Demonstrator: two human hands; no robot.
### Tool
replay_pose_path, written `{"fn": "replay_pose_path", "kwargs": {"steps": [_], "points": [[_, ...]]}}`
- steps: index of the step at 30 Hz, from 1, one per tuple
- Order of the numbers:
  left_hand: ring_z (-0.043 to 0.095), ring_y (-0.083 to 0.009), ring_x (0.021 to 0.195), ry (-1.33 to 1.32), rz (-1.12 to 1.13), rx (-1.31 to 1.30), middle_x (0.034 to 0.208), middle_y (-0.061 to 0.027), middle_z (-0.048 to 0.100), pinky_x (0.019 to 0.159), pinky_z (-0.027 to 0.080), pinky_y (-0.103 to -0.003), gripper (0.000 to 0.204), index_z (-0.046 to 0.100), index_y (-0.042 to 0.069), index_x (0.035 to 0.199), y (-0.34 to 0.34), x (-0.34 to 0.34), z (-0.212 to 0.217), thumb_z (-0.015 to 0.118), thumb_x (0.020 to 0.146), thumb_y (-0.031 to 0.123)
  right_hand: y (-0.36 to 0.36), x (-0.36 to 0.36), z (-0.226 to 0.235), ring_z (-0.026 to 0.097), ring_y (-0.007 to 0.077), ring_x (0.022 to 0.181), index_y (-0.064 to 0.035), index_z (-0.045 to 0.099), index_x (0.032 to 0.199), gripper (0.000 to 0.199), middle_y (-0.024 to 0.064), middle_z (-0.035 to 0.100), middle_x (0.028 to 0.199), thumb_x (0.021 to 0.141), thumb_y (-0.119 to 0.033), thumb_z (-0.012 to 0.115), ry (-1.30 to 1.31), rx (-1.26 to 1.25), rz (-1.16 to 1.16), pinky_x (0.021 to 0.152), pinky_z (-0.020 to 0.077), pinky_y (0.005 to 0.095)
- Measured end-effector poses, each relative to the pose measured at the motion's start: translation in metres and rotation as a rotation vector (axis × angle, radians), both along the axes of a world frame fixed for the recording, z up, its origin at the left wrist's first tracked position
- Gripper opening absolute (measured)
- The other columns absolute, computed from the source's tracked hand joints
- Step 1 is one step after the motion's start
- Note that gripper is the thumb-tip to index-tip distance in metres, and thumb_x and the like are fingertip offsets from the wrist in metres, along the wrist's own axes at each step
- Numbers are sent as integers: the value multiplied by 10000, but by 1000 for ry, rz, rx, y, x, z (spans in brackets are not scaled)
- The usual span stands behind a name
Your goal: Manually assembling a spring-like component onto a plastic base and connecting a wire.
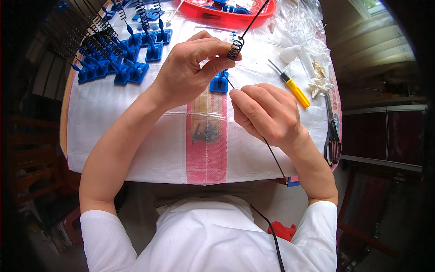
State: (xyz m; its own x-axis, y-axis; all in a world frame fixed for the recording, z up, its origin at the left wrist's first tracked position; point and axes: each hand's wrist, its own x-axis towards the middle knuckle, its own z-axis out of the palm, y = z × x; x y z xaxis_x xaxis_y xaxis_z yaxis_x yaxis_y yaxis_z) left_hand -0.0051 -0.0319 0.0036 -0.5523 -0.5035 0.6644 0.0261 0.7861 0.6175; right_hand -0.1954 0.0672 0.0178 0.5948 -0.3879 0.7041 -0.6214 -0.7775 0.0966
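Observation:
My left hand (188,68) pinches a small black coil spring (235,48) between thumb and forefinger above the table. A thin black wire (253,16) runs through the spring toward the far side. My right hand (265,113) pinches the same wire just below the spring, and the wire trails down past my wrist to my lap. A single blue plastic base (219,82) lies on the white woven sheet (136,136) right under the two hands.
Several blue bases with black springs and wires (122,50) are grouped at the far left. A red tray (226,11) sits at the far edge. A yellow-handled screwdriver (294,90), black scissors (332,136) and clear plastic bags (303,22) lie at the right.

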Motion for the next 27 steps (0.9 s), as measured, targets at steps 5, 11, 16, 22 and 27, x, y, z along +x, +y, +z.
{"fn": "replay_pose_path", "kwargs": {"steps": [5,11,16,22,27], "points": [[615,-160,866,-4,5,-8,907,-55,681,749,506,-274,142,717,40,1027,0,-1,1,675,891,33,0,-1,1,632,184,639,26,652,940,259,77,606,767,719,-68,748,-14,-11,8,552,531,279],[614,-157,869,-6,6,-11,905,-52,683,741,502,-273,138,718,43,1027,0,0,1,672,896,39,5,-3,7,631,180,610,15,658,882,233,69,600,722,672,-31,748,-63,-90,26,515,511,263],[613,-155,869,-10,0,-7,899,-49,685,746,501,-272,134,719,44,1024,0,0,0,671,899,44,8,-9,10,624,181,579,7,657,863,222,66,591,691,647,13,708,-83,-90,-3,503,503,267],[612,-152,874,-24,-2,13,899,-48,692,764,502,-274,129,717,38,1021,0,-2,3,670,901,46,6,-11,6,619,175,571,2,654,860,199,60,593,689,668,31,697,-128,-44,7,496,496,265],[610,-166,829,1,12,20,893,-48,721,753,514,-290,152,728,55,997,0,0,0,712,849,23,15,-17,26,595,168,559,-1,634,968,315,60,603,699,667,42,713,-197,-138,70,490,475,272]]}}
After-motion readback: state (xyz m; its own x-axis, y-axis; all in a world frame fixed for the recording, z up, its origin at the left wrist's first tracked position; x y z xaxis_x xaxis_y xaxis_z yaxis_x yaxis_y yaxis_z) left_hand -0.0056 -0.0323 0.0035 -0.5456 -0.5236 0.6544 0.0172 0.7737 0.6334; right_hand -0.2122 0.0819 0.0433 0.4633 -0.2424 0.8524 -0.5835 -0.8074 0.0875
